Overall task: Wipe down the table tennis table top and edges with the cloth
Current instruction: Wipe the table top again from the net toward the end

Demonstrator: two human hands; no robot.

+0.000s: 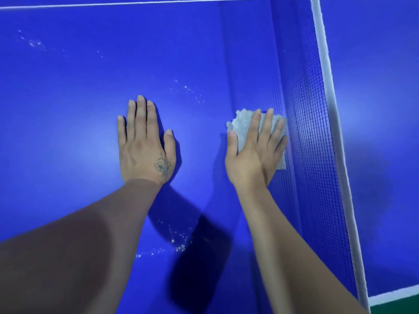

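My right hand (254, 150) flat, fingers straight, presses cloth (243, 128) on table (68, 87) just beside net (310, 132) | my left hand (145, 143) flat, fingers spread | open blue surface leftward, white line (129, 2) far.

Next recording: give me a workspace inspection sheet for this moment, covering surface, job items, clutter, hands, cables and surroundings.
Surface: blue table top, white line near the far edge, scattered droplets.
Job's things: pale cloth flat on the top, close beside the net.
Clutter: nothing seen.
Grippers: left hand rests flat on the top, fingers straight; right hand presses the cloth with straight fingers.
Cables: nothing seen.
Surroundings: green floor at the lower right corner.
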